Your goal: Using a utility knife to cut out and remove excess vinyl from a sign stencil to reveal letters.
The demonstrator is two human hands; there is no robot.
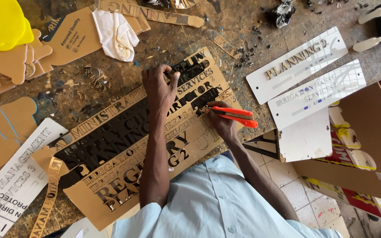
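A tan cardboard-coloured sheet (111, 185) with cut-out letters lies slanted across the worn workbench, black showing through the letter holes. My left hand (158, 88) presses down on its upper part, fingers spread on the lettering. My right hand (221, 123) grips an orange utility knife (237, 117), its tip touching the sheet near the right edge, just right of my left hand.
Two white sign plates (296, 64) (318, 94) lie to the right. A brown cardboard box (362, 145) stands at the right edge. Yellow and tan cut shapes (5, 53) pile at the left, a white rag (115, 35) at the top, a white printed sheet (9, 189) lower left.
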